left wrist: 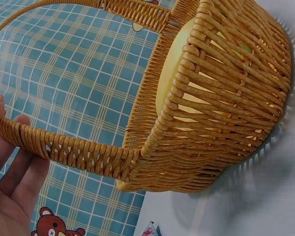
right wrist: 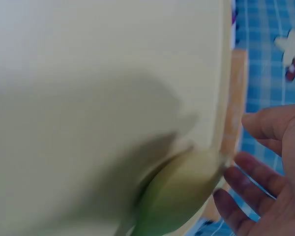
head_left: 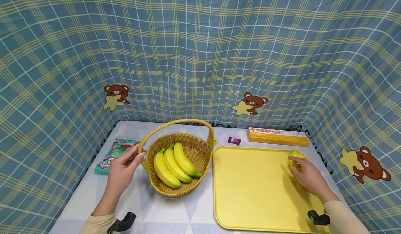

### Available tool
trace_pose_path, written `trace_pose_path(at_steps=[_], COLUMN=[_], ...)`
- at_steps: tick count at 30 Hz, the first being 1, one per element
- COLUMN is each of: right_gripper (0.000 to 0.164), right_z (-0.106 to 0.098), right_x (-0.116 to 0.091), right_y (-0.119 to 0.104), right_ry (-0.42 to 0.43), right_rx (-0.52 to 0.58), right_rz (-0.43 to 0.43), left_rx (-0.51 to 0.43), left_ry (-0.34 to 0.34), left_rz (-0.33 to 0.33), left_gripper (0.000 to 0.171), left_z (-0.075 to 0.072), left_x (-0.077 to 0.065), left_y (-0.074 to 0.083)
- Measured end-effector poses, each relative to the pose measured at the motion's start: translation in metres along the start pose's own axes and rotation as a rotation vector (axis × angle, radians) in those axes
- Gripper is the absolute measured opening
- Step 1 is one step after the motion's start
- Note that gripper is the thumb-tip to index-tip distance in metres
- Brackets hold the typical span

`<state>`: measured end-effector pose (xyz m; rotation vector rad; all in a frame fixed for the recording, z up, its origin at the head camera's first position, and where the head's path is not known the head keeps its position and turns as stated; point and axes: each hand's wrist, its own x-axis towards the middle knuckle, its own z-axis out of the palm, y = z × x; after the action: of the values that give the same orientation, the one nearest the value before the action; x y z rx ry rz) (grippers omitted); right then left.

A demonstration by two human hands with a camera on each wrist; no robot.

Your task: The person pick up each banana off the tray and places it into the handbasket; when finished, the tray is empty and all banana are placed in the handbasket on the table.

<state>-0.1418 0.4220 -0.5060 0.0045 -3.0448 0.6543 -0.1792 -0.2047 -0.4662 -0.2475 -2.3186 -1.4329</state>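
A woven wicker basket with a tall arched handle stands left of the tray, tilted toward me. Several yellow bananas, including one in front, lie side by side in it. My left hand holds the handle's left side between thumb and fingers, as the left wrist view shows. At the right, my right hand is over a yellow fruit with a green end, seemingly a banana, mostly covered. In the right wrist view, the fingers are spread and the fingertips meet the blurred fruit; thumb stays apart.
A yellow tray lies on the right of the table. Behind it are a pasta box and a small purple packet. A green snack bag lies left of the basket. Plaid cloth surrounds the table.
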Motion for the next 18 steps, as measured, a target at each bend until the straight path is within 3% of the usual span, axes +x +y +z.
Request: trace_pose_path(at_steps=[5, 13, 18], right_gripper=[0.056, 0.059, 0.052], right_z=[0.0, -0.001, 0.004], right_x=[-0.005, -0.003, -0.002], right_y=[0.017, 0.014, 0.01], right_ry=[-0.001, -0.065, -0.077], right_rx=[-0.024, 0.005, 0.042], right_rz=[0.059, 0.117, 0.082], left_rx=[0.003, 0.007, 0.007], left_ry=[0.001, 0.005, 0.004], left_rz=[0.007, 0.005, -0.002], left_gripper=[0.039, 0.039, 0.039], left_z=[0.0, -0.001, -0.001], left_x=[0.0, 0.001, 0.0], left_y=[0.0, -0.001, 0.0])
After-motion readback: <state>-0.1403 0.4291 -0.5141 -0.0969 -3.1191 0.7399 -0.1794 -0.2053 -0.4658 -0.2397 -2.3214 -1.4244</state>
